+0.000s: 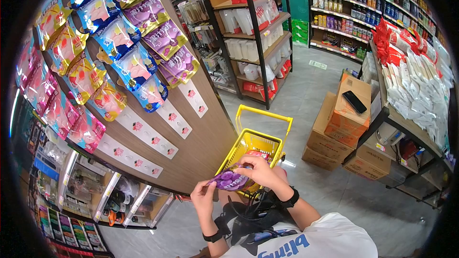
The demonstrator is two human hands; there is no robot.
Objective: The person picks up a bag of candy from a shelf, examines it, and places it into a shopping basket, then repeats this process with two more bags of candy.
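Both hands hold a purple candy bag [230,180] over a yellow shopping basket [231,150]. My left hand [204,196] pinches the bag's left end. My right hand [260,171] grips its right upper edge, the fingers closed on it. The bag lies tilted, with its printed side partly showing. Some red packaging [258,155] shows inside the basket, partly hidden behind my right hand. To the left, purple candy bags [165,40] of similar look hang on a strip on a wooden panel.
Blue candy bags [136,64] and yellow candy bags [79,74] hang beside paper strips [148,134]. A phone [354,102] lies on stacked cardboard boxes [326,134] at right. Shelves [260,38] stand behind, and a rack of white packets [416,86] is at far right.
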